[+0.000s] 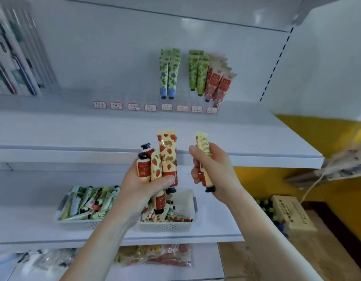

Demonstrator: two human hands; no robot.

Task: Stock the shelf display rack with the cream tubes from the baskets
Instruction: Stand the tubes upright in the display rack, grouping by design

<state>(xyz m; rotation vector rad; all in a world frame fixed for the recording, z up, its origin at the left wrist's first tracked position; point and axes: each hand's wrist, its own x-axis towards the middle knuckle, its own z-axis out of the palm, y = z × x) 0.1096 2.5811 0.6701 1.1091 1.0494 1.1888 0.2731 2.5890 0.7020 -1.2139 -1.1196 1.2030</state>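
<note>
- One strawberry cream tube (202,141) stands near upright in the right hand (216,169), fingers curled round it, black cap down.
- Five or so more tubes (167,157) (some caps up, some down) sit bunched and gripped in the left hand (143,185), raised before the shelf (256,142).
- Two baskets (167,227) lie below, holding tubes.
</note>
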